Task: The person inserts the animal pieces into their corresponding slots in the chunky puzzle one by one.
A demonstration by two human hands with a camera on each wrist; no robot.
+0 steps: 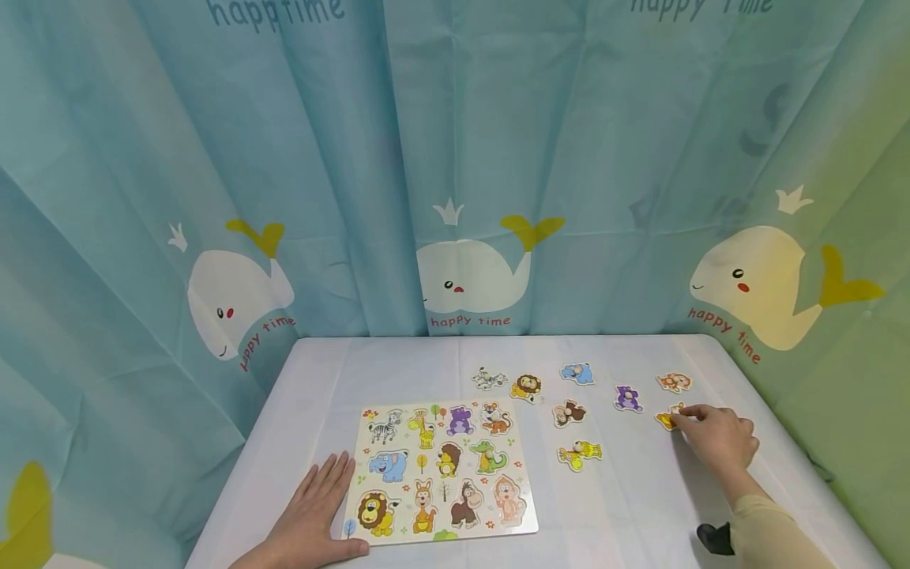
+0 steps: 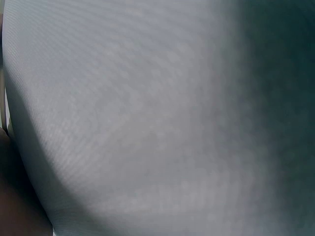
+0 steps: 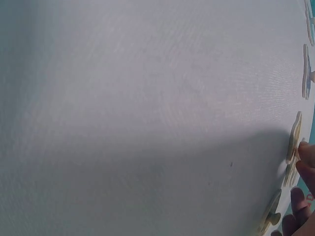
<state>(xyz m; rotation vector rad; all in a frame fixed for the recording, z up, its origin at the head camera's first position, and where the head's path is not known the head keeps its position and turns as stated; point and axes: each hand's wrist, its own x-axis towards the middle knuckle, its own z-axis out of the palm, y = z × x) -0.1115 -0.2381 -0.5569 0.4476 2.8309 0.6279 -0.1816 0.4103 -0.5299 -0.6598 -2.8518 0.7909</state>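
Near edge: beige sleeve (image 1: 775, 529) with a black object (image 1: 714, 539) beside it. Left hand (image 1: 313, 514) lies flat, fingers straight, thumb at lower left corner of puzzle board (image 1: 441, 438). Board pale, glossy, rows of cartoon animals, on white desk (image 1: 626, 490). Giraffe piece (image 1: 579, 455) just right of board. Right hand (image 1: 718, 442), far right of desk, has thumb and finger clamped on yellow-orange piece (image 1: 664, 419): small, flat, irregular animal outline, pale edge, partly covered by fingertips. Which animal, unclear; can't tell if lifted. Behind: brown monkey piece (image 1: 569, 413), purple piece (image 1: 628, 398), lion piece (image 1: 526, 388), orange-brown piece (image 1: 674, 382), zebra piece (image 1: 489, 379), blue elephant piece (image 1: 577, 374). Backdrop: blue-green curtain (image 1: 455, 118), whale prints, "happy time" lettering.
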